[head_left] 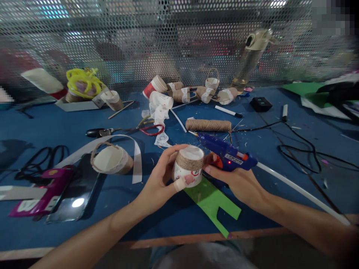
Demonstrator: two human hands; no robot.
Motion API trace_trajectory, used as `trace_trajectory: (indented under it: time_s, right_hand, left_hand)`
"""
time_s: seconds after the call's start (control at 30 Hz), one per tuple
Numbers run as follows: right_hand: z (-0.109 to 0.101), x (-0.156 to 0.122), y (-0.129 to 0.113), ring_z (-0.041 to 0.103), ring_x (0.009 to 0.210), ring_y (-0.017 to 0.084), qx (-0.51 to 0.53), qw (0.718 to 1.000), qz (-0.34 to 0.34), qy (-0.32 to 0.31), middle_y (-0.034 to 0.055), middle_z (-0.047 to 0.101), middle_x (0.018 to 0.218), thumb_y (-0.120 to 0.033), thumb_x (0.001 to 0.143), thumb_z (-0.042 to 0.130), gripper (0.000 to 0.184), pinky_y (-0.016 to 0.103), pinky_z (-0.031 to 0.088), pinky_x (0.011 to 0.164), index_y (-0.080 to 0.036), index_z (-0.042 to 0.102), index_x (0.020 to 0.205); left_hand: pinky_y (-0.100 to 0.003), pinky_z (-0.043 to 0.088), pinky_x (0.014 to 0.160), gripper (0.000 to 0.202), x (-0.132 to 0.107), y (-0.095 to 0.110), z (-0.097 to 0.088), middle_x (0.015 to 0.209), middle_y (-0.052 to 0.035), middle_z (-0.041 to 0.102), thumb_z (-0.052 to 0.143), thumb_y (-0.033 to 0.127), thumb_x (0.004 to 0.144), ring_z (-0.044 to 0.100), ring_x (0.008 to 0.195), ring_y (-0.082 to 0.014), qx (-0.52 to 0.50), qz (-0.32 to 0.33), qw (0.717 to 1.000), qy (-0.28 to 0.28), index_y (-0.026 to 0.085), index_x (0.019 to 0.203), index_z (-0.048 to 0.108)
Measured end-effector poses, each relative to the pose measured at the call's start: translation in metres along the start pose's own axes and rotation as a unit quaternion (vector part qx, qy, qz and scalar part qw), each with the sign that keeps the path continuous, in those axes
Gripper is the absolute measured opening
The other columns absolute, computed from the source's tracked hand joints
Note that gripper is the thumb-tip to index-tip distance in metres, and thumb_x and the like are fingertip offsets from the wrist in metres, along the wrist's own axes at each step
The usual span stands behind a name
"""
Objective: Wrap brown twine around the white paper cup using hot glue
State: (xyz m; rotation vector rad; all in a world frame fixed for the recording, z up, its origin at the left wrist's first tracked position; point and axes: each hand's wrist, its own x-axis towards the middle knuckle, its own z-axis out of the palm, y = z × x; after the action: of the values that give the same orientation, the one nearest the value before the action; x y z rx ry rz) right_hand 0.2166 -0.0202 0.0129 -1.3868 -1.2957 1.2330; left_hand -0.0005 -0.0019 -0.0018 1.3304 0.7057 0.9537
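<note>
My left hand [165, 175] is wrapped round a small paper cup [188, 166] held upside down, with brown twine wound about its upper part. A bandage covers the thumb tip. My right hand [238, 179] grips a blue hot glue gun [224, 151], its nozzle pointing left behind the cup and a red light glowing on its side. A green paper cut-out [211, 201] lies on the blue table [280, 209] just below both hands.
A twine spool [209, 125] lies behind the glue gun. Scissors [126, 130], a cup basket with handle [112, 158], a phone [74, 190], several wrapped cups [193, 93], a bottle [249, 59], black cables [303, 149] and a perforated metal screen [179, 37] surround the spot.
</note>
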Motion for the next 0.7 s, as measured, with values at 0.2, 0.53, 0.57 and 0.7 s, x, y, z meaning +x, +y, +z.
trace_trajectory:
  time_s: [0.2, 0.53, 0.57, 0.7]
  right_hand:
    - [0.0042, 0.0002, -0.0014, 0.07, 0.078, 0.021, 0.002, 1.0, -0.007, 0.017, -0.0008, 0.075, 0.078, -0.036, 0.079, 0.076, 0.013, 0.039, 0.062, 0.08, -0.025, 0.07, 0.076]
    - [0.0068, -0.0001, 0.0035, 0.071, 0.084, 0.02, 0.005, 0.999, -0.024, 0.022, -0.0011, 0.075, 0.083, -0.039, 0.082, 0.078, 0.017, 0.037, 0.061, 0.083, -0.025, 0.07, 0.08]
    - [0.0069, -0.0002, 0.0034, 0.071, 0.084, 0.02, 0.001, 0.999, -0.026, 0.021, -0.001, 0.075, 0.084, -0.039, 0.082, 0.079, 0.017, 0.037, 0.061, 0.084, -0.025, 0.07, 0.081]
    - [0.0057, -0.0006, 0.0032, 0.071, 0.086, 0.02, -0.012, 0.999, -0.035, 0.018, -0.0009, 0.073, 0.088, -0.041, 0.083, 0.079, 0.019, 0.037, 0.06, 0.088, -0.025, 0.069, 0.083]
  left_hand:
    - [-0.034, 0.056, 0.094, 0.057, -0.0015, 0.0016, 0.0018, 0.129, -0.0034, 0.067, 0.077, 0.029, 0.091, 0.069, 0.11, -0.0217, -0.001, -0.036, 0.999, 0.009, 0.037, 0.138, 0.047]
    - [-0.034, 0.053, 0.099, 0.069, 0.0011, -0.0016, 0.0038, 0.137, -0.0069, 0.057, 0.08, 0.031, 0.086, 0.062, 0.119, -0.0234, 0.048, -0.032, 0.997, 0.041, 0.033, 0.143, 0.042]
    - [-0.035, 0.053, 0.098, 0.069, 0.0015, -0.001, 0.0038, 0.135, -0.0071, 0.058, 0.08, 0.032, 0.087, 0.063, 0.118, -0.0237, 0.044, -0.035, 0.998, 0.041, 0.032, 0.143, 0.041]
    - [-0.036, 0.055, 0.091, 0.068, 0.0024, 0.0011, 0.0028, 0.129, -0.0074, 0.063, 0.076, 0.035, 0.089, 0.066, 0.11, -0.0248, 0.023, -0.055, 0.997, 0.038, 0.033, 0.145, 0.039]
